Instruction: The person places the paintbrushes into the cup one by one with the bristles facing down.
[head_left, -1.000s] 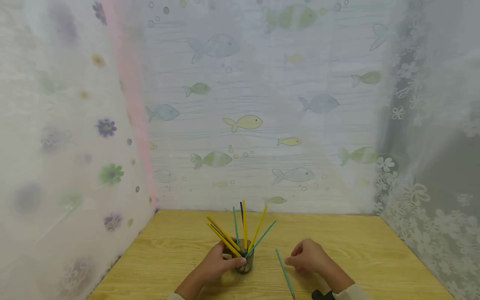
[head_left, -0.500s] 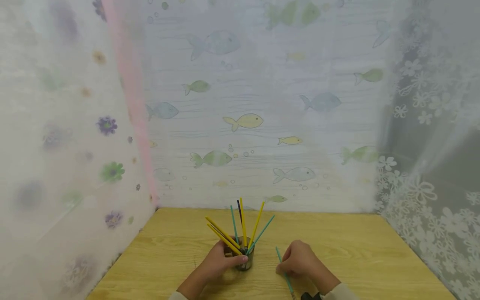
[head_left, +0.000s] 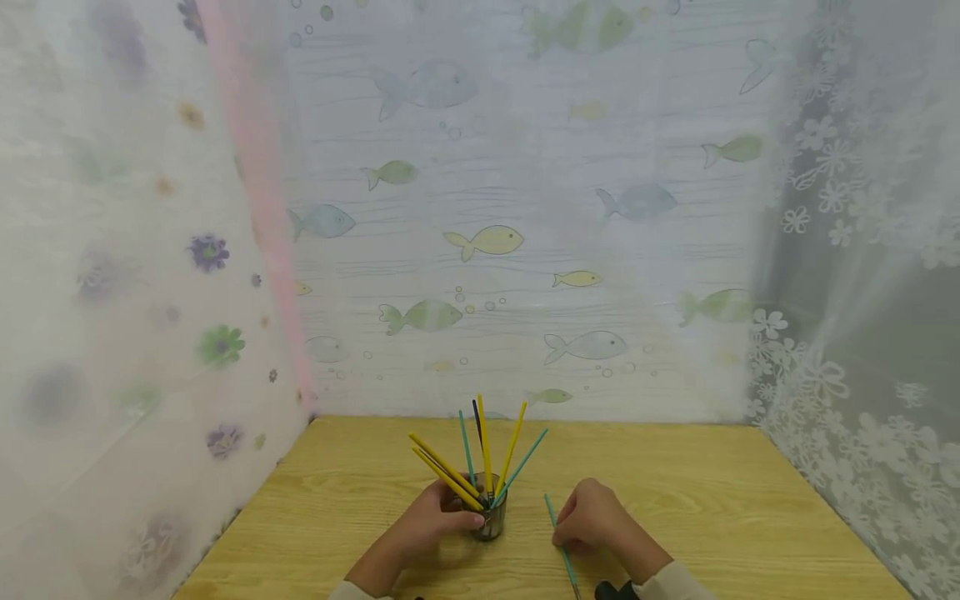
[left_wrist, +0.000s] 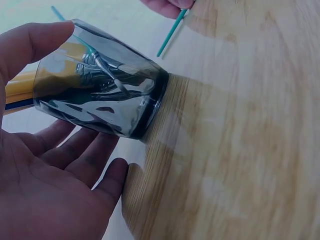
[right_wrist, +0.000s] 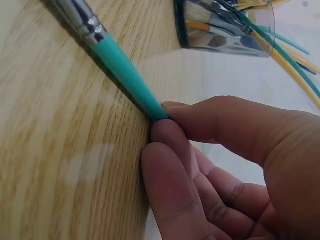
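Note:
A dark glass cup (head_left: 491, 521) stands near the front of the wooden table (head_left: 675, 500), with several yellow, teal and dark paintbrushes (head_left: 483, 454) fanning out of it. My left hand (head_left: 431, 525) holds the cup (left_wrist: 100, 85), thumb (left_wrist: 30, 40) against its wall and the other fingers (left_wrist: 75, 155) curled round the other side. To the right a teal paintbrush (head_left: 558, 542) lies on the wood. My right hand (head_left: 592, 517) pinches its handle (right_wrist: 125, 75) between thumb (right_wrist: 200, 117) and fingers, low against the table. The brush's metal ferrule (right_wrist: 80, 20) points back toward me.
Sheer curtains printed with fish (head_left: 487, 242) and flowers (head_left: 825, 383) close off the table's back and both sides. A pink strip (head_left: 255, 192) runs down the left corner. Bare wood stretches to the right of my hands.
My right hand has slid left from beside the teal brush onto it and now pinches the handle. The left hand has stayed on the cup.

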